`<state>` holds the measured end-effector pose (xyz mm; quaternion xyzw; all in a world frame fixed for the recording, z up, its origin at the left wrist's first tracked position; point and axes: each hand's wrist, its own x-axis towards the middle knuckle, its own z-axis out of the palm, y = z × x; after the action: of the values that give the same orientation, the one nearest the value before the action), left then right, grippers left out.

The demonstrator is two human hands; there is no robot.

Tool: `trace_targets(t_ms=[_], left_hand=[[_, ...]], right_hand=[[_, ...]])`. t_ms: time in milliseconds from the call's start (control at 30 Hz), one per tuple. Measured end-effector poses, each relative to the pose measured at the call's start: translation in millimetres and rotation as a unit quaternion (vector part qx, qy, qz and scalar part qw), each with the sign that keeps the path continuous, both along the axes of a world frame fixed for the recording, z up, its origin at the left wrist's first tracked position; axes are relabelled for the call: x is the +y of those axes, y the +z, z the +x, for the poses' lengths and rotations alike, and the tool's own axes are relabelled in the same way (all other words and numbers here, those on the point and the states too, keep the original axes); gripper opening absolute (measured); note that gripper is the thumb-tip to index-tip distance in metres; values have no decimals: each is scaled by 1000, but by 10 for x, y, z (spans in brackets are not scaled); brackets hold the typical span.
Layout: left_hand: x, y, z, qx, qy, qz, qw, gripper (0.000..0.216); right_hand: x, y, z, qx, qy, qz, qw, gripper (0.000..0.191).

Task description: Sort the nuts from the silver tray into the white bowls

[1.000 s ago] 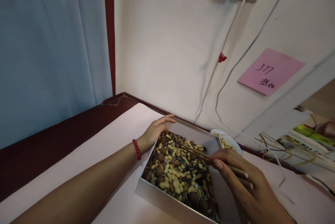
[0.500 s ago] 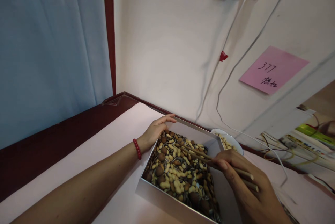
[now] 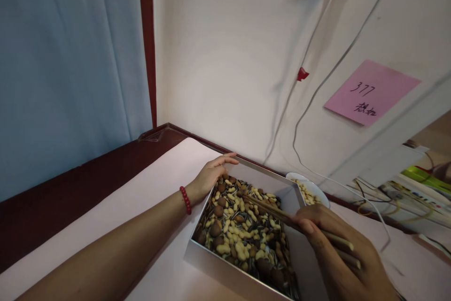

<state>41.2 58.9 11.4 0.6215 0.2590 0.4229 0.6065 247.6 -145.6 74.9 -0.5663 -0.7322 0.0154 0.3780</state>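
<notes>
My left hand [image 3: 210,175], with a red bead bracelet [image 3: 185,200] at its wrist, rests on the far left corner of a box [image 3: 259,172] with pale walls. Its visible fingers are stretched out over the rim. Inside lies a mix of peanuts [image 3: 239,233], striped sunflower seeds and round brown nuts [image 3: 215,230]. My right hand [image 3: 340,249] is closed around a pair of wooden chopsticks [image 3: 271,210] that slants into the box. The chopstick tips touch the mix near the far left, close to a small brown piece; whether they pinch it I cannot tell.
Behind the box's far right corner stands a white bowl [image 3: 319,194] holding peanuts. A white wall with cables [image 3: 310,99] and a pink note [image 3: 372,93] rises behind. A blue curtain [image 3: 70,66] hangs at left. Pale paper [image 3: 116,230] covers the dark red tabletop [image 3: 52,219].
The two chopsticks have come closer together, and my right hand has shifted slightly to the right and down. My left hand stays at the box corner.
</notes>
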Motion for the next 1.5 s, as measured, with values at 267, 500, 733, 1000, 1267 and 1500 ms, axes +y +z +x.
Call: trace_targets(t_ms=[267, 500, 733, 1000, 1267, 1500], left_hand=[[-34, 56, -13, 19, 3, 4, 1000, 32], [-17, 49, -14, 20, 4, 12, 1000, 33], [-23, 65, -16, 24, -4, -6, 1000, 32], [-32, 57, -12, 19, 9, -2, 1000, 32], [-52, 84, -13, 28, 8, -1, 1000, 33], [-53, 80, -12, 23, 8, -4, 1000, 33]], right_hand=[[-211, 59, 91, -8, -45, 4, 999, 15], [-134, -10, 86, 14, -31, -4, 999, 18], [17, 12, 30, 21, -21, -24, 999, 20], [124, -33, 33, -7, -4, -63, 998, 19], [120, 44, 4, 6, -13, -60, 998, 23], [112, 28, 9, -19, 7, -70, 997, 14]])
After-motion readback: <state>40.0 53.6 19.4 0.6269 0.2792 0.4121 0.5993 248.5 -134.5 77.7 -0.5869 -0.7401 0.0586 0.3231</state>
